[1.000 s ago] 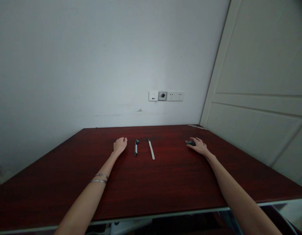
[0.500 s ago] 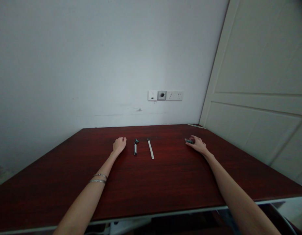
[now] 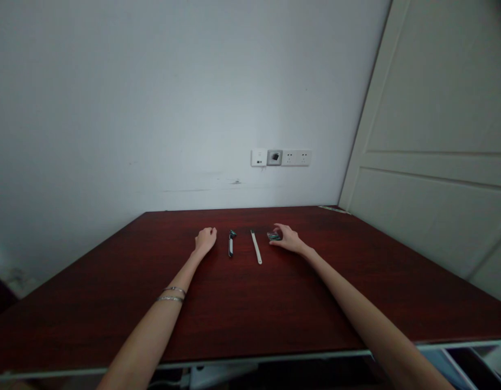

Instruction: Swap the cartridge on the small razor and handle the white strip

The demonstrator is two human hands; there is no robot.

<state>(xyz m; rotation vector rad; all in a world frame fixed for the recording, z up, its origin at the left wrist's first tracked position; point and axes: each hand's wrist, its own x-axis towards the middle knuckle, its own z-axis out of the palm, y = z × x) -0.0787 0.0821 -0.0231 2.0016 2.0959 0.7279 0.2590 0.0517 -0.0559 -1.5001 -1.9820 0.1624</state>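
My left hand (image 3: 205, 239) rests on the dark red table (image 3: 242, 303) with its fingers curled under, holding nothing that I can see. Just to its right lies a small dark peeler-like tool (image 3: 231, 243), and beyond that a slim white utensil (image 3: 256, 247). My right hand (image 3: 288, 239) lies on the table right of the white utensil, its fingertips closed on a small dark object (image 3: 274, 235). Two thin bracelets (image 3: 172, 293) circle my left forearm.
A white wall with a row of sockets (image 3: 280, 157) stands behind the table. A pale panelled door (image 3: 437, 162) fills the right side. The table's near edge (image 3: 250, 361) has a light trim.
My right hand has slid left across the table with the small dark object, from the right part to just beside the white utensil. The left hand has stayed put.
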